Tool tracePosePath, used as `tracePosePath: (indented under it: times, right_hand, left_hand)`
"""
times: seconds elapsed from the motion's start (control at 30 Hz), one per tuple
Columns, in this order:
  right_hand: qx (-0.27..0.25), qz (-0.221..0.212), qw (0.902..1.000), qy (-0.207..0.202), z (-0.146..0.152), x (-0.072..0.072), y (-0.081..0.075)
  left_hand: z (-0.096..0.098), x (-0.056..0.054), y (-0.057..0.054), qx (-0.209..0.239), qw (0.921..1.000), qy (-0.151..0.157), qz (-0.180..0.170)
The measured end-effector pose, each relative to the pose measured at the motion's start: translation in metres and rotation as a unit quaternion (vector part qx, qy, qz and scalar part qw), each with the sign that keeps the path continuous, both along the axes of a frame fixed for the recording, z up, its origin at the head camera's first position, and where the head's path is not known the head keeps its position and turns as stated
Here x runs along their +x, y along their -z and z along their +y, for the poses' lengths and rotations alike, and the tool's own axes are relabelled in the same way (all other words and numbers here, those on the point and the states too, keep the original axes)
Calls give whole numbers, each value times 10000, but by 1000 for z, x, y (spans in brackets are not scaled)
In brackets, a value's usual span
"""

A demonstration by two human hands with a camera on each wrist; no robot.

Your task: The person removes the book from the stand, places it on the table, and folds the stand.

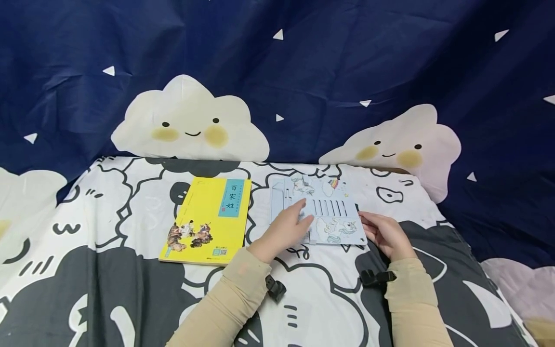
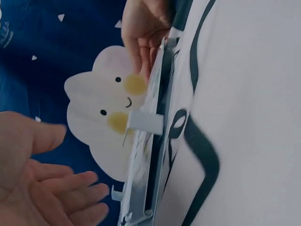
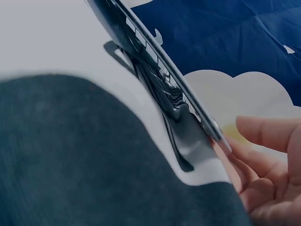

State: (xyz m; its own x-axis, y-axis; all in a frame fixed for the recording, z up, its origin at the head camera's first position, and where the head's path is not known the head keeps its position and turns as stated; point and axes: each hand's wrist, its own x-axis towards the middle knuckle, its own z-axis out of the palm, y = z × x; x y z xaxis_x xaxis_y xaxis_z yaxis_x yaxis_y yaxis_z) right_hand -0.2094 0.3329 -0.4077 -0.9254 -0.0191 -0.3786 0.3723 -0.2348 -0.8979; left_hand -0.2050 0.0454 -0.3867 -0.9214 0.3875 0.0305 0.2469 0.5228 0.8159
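A pale blue book stand printed with unicorns, with a row of slots in its panel, lies low on the patterned cloth. Above its left part, my left hand has its fingers spread and holds nothing. The left wrist view shows that hand apart from the stand's edge, where small metal clips stick out. At the right edge is my right hand. In the right wrist view its fingers reach under the panel's corner, while the thumb stays raised off it.
A yellow book with a blue title label lies flat to the left of the stand. Black-and-white cloth covers the surface. Behind hangs a navy curtain with smiling clouds. Dark camera straps sit at both wrists.
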Motion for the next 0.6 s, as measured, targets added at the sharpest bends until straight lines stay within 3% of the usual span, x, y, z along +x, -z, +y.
tracePosePath:
  times: [0.13, 0.23, 0.33, 0.47, 0.6]
  right_hand:
    - [99, 39, 9999, -54, 0, -1, 0]
    - [132, 73, 9997, -204, 2, 0, 1]
    - [115, 120, 9993, -346, 3, 0, 3]
    - [-1, 138, 9990, -417, 5, 0, 4]
    - [-10, 74, 9990, -437, 6, 1, 4]
  left_hand:
    - [-5, -5, -2, 638, 9968, -431, 220]
    - [-7, -8, -1, 733, 9946, -701, 224]
    - [-8, -9, 4, 463, 9957, -798, -79]
    - [-8, -13, 16, -84, 9967, -614, -533]
    - [-8, -13, 19, -526, 9959, -390, -618]
